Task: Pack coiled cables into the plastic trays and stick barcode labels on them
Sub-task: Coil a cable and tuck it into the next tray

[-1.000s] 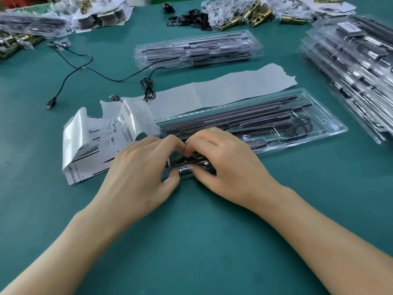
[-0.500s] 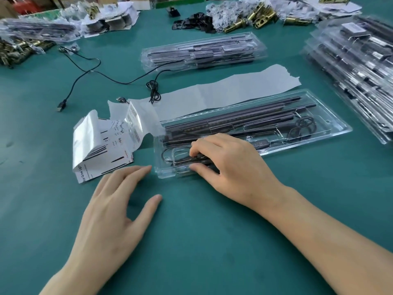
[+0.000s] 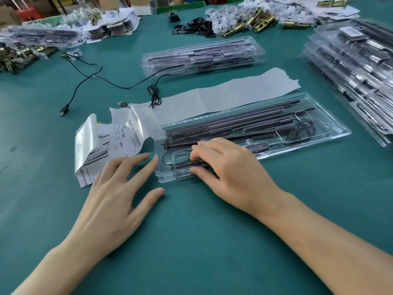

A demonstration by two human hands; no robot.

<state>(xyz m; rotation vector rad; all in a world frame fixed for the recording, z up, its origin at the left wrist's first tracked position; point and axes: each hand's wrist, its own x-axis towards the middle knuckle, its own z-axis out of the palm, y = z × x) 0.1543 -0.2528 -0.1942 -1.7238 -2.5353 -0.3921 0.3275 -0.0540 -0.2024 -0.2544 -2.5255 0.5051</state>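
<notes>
Your right hand (image 3: 229,167) pinches the black cable (image 3: 169,161) down into the near-left pocket of the clear tray (image 3: 331,133); your left hand (image 3: 114,196) lies spread on the counter (image 3: 191,241) beside it. Press the loop fully below the rim (steady the tray's corner with the free hand).

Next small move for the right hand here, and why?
Likely push the cable down into the near-left pocket of the tray: the right hand pinches its coil there, one loop bows toward the tray's end, and the left hand lies open alongside.
</notes>
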